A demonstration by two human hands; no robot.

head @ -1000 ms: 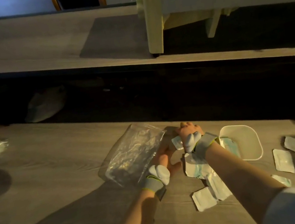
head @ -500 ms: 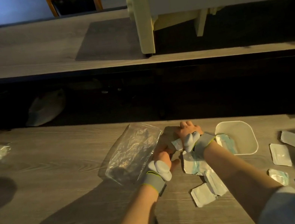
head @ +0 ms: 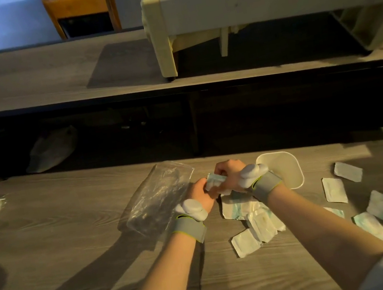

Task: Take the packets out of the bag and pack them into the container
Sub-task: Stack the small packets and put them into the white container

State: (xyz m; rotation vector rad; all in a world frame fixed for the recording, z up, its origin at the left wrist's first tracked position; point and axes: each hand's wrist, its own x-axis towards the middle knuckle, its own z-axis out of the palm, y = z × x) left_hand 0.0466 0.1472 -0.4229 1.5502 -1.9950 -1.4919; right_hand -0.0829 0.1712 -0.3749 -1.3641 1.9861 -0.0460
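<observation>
- While loose packets (head: 255,220) lie scattered on the table (head: 74,242) nearest the person, none looks packed yet, so most of the job seems left.
- Left hand (head: 200,194) and right hand (head: 229,176) both pinch one packet (head: 213,183) between them, fingers closed.
- Beyond, the bag (head: 159,199) looks emptied; the container (head: 284,169) shows bare.

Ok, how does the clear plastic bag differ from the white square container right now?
The clear plastic bag lies flat and crumpled on the wooden table, to the left of both hands; the white square container stands upright with its mouth open, just beyond the right wrist. The bag is see-through and soft; the container is opaque and rigid. The bag looks longer than the container. Both sit on the same table, and the packets lie outside both.
</observation>
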